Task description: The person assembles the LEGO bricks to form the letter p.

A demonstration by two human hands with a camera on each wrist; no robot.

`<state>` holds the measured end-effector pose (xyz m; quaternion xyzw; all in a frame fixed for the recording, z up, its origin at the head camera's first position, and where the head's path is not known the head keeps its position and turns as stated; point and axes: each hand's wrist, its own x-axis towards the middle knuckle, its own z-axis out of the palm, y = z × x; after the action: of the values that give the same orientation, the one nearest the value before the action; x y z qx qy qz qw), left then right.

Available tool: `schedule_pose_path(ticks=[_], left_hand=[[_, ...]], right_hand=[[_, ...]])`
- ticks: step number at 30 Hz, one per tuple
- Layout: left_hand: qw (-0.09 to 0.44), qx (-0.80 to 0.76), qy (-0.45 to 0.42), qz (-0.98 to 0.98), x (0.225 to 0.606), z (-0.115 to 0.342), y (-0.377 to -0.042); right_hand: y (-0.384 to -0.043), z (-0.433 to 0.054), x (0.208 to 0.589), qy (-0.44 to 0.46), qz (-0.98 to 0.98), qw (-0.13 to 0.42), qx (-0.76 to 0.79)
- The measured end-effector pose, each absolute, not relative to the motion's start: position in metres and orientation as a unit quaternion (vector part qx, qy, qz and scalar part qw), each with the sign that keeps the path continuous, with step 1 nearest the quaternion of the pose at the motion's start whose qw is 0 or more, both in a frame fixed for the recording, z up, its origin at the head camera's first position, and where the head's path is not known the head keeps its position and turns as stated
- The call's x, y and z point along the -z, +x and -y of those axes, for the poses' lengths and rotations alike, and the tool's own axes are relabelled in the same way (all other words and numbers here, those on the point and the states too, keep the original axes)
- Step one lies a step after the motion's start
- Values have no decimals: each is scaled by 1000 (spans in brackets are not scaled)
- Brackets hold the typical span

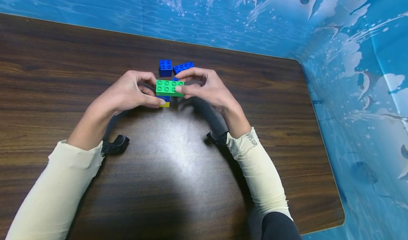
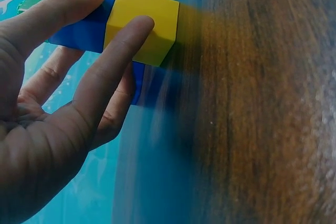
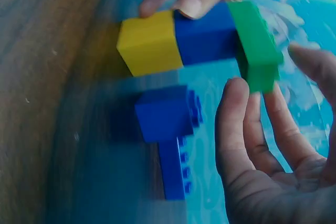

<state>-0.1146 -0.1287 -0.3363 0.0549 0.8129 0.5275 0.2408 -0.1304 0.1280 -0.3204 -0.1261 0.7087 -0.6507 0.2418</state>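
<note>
In the head view a bright green toy building brick (image 1: 166, 87) lies across a blue brick (image 1: 163, 98). Below the blue one comes a yellow brick (image 2: 144, 17), lowest in the stack and close over the table. The left hand (image 1: 130, 91) grips the stack from the side, its fingertips on the blue and yellow faces. At the green brick's overhanging end, the right hand (image 1: 207, 86) pinches, with one digit over the studs and another under the edge in the right wrist view. Part of the green brick is covered by the right hand's digits.
Behind the stack stand a square blue brick (image 1: 165, 68) and a longer blue brick (image 1: 183, 67), partly covered by the right hand. They rest on the dark wood table (image 1: 255, 91). A blue sea-patterned sheet (image 1: 207, 17) borders its back and right sides.
</note>
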Motion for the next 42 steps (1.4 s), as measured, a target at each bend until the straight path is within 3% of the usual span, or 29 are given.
schedule_pose_path(ticks=[15, 33, 42], left_hand=[[215, -486, 73, -844, 340, 129, -116], [240, -418, 115, -869, 333, 132, -118], [221, -454, 129, -854, 323, 137, -115]], right_hand=[[-146, -135, 339, -47, -730, 223, 644], [-146, -114, 354, -53, -826, 174, 534], [-147, -106, 355, -47, -844, 151, 513]])
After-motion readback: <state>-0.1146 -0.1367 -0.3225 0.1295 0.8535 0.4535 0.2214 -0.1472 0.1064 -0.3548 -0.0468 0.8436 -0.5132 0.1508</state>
